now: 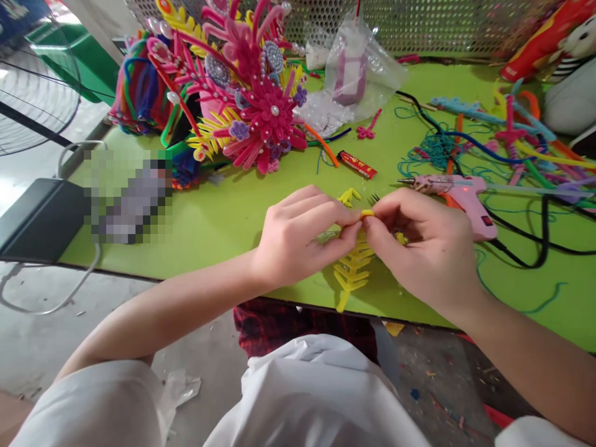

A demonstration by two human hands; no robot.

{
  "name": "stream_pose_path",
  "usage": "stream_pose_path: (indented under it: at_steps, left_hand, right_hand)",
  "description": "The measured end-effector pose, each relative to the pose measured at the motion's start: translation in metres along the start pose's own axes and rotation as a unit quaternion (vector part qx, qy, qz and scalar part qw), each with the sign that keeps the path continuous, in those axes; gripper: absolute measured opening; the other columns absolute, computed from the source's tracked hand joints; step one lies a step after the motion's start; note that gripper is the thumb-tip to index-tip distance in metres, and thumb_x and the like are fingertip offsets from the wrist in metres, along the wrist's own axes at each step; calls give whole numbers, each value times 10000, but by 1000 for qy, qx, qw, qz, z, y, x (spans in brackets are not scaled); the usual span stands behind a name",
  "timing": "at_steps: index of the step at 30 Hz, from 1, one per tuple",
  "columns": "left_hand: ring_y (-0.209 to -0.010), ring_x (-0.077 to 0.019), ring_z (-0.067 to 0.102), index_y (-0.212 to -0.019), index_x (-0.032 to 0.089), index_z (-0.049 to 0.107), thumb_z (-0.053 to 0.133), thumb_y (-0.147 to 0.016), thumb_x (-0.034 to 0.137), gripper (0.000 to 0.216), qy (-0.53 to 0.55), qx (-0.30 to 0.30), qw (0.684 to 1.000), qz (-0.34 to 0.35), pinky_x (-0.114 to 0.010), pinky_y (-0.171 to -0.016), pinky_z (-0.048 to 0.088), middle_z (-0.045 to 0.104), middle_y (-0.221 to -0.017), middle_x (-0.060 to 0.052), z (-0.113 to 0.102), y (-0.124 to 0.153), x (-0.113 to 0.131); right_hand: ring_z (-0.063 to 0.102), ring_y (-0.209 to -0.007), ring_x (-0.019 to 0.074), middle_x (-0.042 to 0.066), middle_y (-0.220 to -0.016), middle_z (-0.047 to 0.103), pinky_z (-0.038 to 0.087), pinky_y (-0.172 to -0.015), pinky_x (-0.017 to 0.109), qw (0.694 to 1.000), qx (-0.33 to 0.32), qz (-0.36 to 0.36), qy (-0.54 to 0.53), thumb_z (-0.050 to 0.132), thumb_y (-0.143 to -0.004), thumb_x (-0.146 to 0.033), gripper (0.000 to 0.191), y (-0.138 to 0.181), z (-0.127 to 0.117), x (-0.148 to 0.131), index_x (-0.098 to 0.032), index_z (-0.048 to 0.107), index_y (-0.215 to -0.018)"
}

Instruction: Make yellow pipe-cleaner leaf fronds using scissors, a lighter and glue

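My left hand (298, 239) and my right hand (426, 248) meet over the green table (223, 217), both pinching a yellow pipe-cleaner piece (352, 270). The piece has a comb-like row of short loops and hangs down from my fingers toward the table's front edge. Its top end shows as a small yellow bend between my fingertips. A smaller yellow pipe-cleaner bit (349, 197) lies just behind my hands.
A pink glue gun (459, 195) with black cord lies right of my hands. A big pink and yellow pipe-cleaner flower ornament (242, 93) stands at the back left. Loose coloured pipe cleaners (516, 143), a plastic bag (356, 71) and a red lighter (357, 164) lie behind.
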State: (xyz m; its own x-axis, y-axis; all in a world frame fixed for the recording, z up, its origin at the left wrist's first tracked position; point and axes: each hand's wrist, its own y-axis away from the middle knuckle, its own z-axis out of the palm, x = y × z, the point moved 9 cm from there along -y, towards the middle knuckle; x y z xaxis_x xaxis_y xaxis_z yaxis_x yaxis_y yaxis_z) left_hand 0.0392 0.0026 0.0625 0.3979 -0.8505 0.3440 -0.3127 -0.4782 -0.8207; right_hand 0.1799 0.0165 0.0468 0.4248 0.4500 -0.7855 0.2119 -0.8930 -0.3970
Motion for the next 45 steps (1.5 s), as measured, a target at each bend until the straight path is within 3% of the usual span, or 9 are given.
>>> stream_pose_path:
  at_steps: [10,13,16,18,26,31,37,40,45]
  left_hand:
    - [-700,-103,670,-872,154,708,753,-837,62,108,-4,-6,998,58,-233,-710,558,774,-776,-15,0,1,6]
    - [-682,-83,651,-875,151,739,716,-889,139,29,83,-36,990,-111,-185,-616,512,754,-780,-11,5,1,-22]
    - [-680,-85,640,-925,152,773,604,-985,296,230,249,-90,893,-364,-167,-543,494,751,-840,-24,25,20,-59]
    - [-689,-91,630,-939,152,795,578,-1001,366,311,311,-121,835,-437,-180,-577,522,745,-854,-28,35,29,-66]
    - [-617,-56,482,-867,140,809,801,-870,426,287,272,-152,856,-413,-180,-561,378,680,-719,4,33,26,-73]
    - [-660,-66,486,-858,120,750,734,-914,457,342,248,-146,870,-400,-190,-594,375,653,-744,3,33,26,-76]
    - [-685,-73,480,-876,115,700,673,-944,442,335,218,-167,885,-376,-202,-602,363,624,-769,7,34,26,-77]
    - [-700,-81,508,-880,126,720,689,-929,489,367,231,-198,859,-412,-215,-642,382,649,-782,7,42,35,-84]
    - [-575,-60,414,-849,143,734,782,-839,525,385,263,-226,801,-488,-224,-570,328,590,-668,38,48,46,-95]
  right_hand:
    - [507,-590,87,-43,-654,556,436,-565,249,997,-23,56,-45,647,-878,-97,169,-2,5,8,-206,591,-763]
    - [511,-586,88,-37,-663,565,409,-531,248,995,-28,73,-58,666,-894,-124,165,-3,5,12,-208,601,-767]
    - [507,-564,84,-32,-678,595,392,-499,246,993,-44,90,-63,675,-930,-187,156,-4,8,17,-212,621,-786]
    - [517,-554,87,-29,-675,613,394,-491,248,992,-56,100,-56,687,-942,-231,154,-4,10,20,-216,643,-795]
    - [667,-632,137,-8,-717,707,542,-592,266,977,-97,169,-82,780,-898,-372,168,-6,11,43,-234,706,-836]
    - [670,-645,136,9,-771,726,581,-645,277,985,-38,161,-48,688,-954,-313,118,-16,-10,51,-234,697,-866]
    - [682,-630,138,8,-747,730,595,-615,273,991,-48,124,-34,698,-935,-282,95,-21,-12,52,-224,708,-860]
    - [681,-613,130,15,-719,732,574,-596,265,995,-10,95,-7,726,-908,-244,72,-28,-36,49,-212,735,-845]
    - [657,-584,97,85,-711,752,525,-623,319,963,239,110,65,759,-863,-177,69,-38,-146,65,-149,817,-885]
